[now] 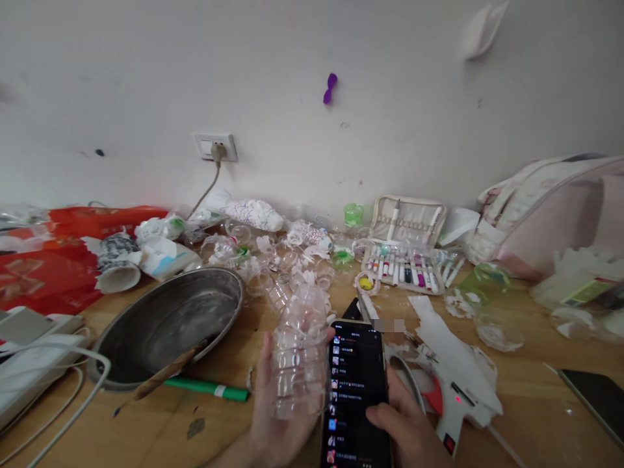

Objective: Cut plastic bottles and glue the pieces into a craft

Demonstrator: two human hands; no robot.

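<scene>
A clear plastic bottle [298,370] with a ribbed body lies in my left hand [266,426], fingers curved around it from behind and below. My right hand [407,419] grips a smartphone [355,390], its thumb over the lower right of the lit screen. The dark screen lists several rows with small icons. Phone and bottle are side by side, and the phone's left edge is close to the bottle. Just right of the phone, a white glue gun [453,383] with a red trigger and a glowing red light rests on the table.
On the left are a metal basin [166,325] with a wooden-handled tool, a green tube [207,388], and a white power strip [43,364] with cables. Plastic scraps [287,253] litter the middle. A marker case [404,266] and pink backpack [556,214] stand behind right.
</scene>
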